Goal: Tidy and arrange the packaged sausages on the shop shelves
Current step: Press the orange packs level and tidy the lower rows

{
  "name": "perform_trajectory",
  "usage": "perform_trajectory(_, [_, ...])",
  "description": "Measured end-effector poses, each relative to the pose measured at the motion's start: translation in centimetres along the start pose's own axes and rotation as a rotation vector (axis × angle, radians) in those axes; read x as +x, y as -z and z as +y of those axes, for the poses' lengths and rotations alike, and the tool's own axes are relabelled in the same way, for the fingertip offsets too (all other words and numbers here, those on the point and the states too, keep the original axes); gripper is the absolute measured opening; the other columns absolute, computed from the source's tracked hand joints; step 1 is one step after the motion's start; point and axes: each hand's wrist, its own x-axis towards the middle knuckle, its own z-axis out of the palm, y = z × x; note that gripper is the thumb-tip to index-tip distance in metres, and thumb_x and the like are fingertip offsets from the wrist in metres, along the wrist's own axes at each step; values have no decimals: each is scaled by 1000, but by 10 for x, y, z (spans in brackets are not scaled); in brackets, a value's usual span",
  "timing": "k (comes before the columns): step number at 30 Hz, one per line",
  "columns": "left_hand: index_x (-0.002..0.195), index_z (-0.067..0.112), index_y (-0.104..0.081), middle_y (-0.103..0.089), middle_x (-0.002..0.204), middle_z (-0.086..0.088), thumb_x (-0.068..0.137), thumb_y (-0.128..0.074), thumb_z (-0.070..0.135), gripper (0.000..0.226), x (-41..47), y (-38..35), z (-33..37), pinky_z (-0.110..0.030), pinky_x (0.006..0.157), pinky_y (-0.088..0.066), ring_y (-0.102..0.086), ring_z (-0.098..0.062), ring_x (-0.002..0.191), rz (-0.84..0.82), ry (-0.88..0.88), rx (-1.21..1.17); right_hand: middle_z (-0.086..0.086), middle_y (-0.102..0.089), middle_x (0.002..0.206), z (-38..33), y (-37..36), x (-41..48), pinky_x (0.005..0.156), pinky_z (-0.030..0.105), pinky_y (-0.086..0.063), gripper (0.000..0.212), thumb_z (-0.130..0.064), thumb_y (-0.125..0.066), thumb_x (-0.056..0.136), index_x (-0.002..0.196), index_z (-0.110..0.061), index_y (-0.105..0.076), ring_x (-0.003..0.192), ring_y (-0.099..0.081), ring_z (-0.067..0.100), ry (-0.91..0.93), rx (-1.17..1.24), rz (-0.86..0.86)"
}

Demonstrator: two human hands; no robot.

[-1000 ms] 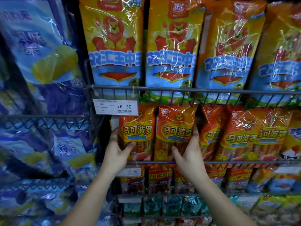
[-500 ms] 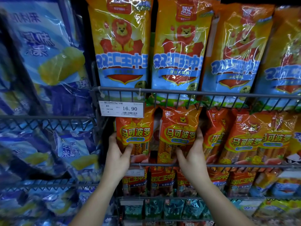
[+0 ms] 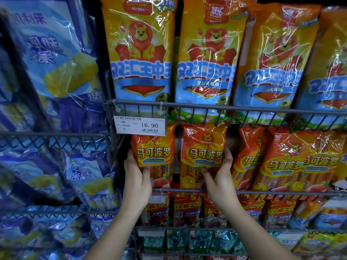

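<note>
Left hand and right hand grip 2 crinkly packs.

large packs above small packs

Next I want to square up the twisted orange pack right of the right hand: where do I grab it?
Probably pinch the twisted pack by its long side edges at label height, coming from the front. The wire rail hides its foot and the upper shelf overhangs its top, so the middle is free. The right hand is nearest.
</note>
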Motion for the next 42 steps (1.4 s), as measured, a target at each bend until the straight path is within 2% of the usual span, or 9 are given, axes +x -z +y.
perform_trajectory(1, [154, 20, -21, -43, 134, -4, 102, -47, 15, 58, 0, 0, 0, -33, 106, -38, -47, -16, 124, 1, 6, 2, 3, -35, 153, -1, -1, 1, 67, 33, -61, 90, -13, -57, 98, 149, -49, 8, 84, -72, 20, -12, 10, -17])
perform_trajectory(7, [151, 18, -25, -47, 128, -5, 101, -46, 8, 56, -2, -2, 8, -31, 105, -41, -51, -17, 120, 3, 28, 0, -2, -21, 162, -5, -7, 3, 114, 45, -39, 88, -23, -61, 97, 146, -53, 6, 147, -30, 20, 45, -46, -19])
perform_trajectory(11, [154, 9, -16, -37, 136, -14, 99, -49, 5, 64, -10, -3, 14, -15, 96, -33, -47, -18, 119, 22, 34, 62, 3, -17, 164, -8, -3, 2, 82, 1, -43, 97, -20, -63, 96, 154, -31, 14, 123, -52, -6, -8, -87, -19])
perform_trajectory(13, [153, 5, -18, -32, 141, -18, 96, -53, 3, 66, -14, -4, 17, -6, 90, -29, -44, -17, 117, 30, 26, 95, 8, -15, 163, -13, -1, -2, 74, -2, -42, 94, -13, -64, 95, 155, -19, 8, 104, -48, -25, 34, -119, -8])
perform_trajectory(17, [156, 10, -10, -16, 154, -7, 94, -61, 13, 80, -27, -4, 28, -18, 93, -33, -35, -26, 136, 43, -51, 246, 15, -18, 159, -18, -3, -12, 92, 32, -47, 91, -10, -69, 90, 154, -16, -4, 138, -27, 16, 186, -293, 118])
perform_trajectory(21, [153, 8, -19, -10, 158, -9, 88, -68, 19, 82, -26, -2, 31, -37, 108, -34, -19, -32, 147, 65, -223, 379, 16, -29, 144, -16, -5, -13, 101, 49, -42, 82, -14, -74, 84, 149, -15, -24, 135, -30, 38, 322, -451, 277])
perform_trajectory(28, [153, 23, -25, -18, 159, -8, 79, -76, 34, 90, -3, 0, 35, -51, 115, -26, -5, -32, 151, -109, -457, 693, 6, -35, 155, -32, -16, -14, 113, 56, -34, 68, -16, -66, 85, 148, -18, -40, 147, -24, 33, 546, -691, 130])
perform_trajectory(34, [156, 40, -1, 2, 165, 1, 81, -68, 51, 101, 12, 1, 25, -60, 119, -4, 18, -29, 150, -216, -437, 821, 3, -2, 167, -40, -16, 3, 122, 57, -11, 96, -34, -69, 81, 159, -28, -12, 152, 6, 34, 507, -923, -23])
perform_trajectory(42, [155, 38, 10, 4, 164, -5, 79, -67, 55, 109, 14, -2, 22, -62, 119, -1, 18, -35, 149, -216, -441, 868, 2, 18, 165, -42, -20, 12, 121, 59, -5, 114, -53, -68, 75, 157, -35, 8, 150, 19, 35, 434, -1037, -120])
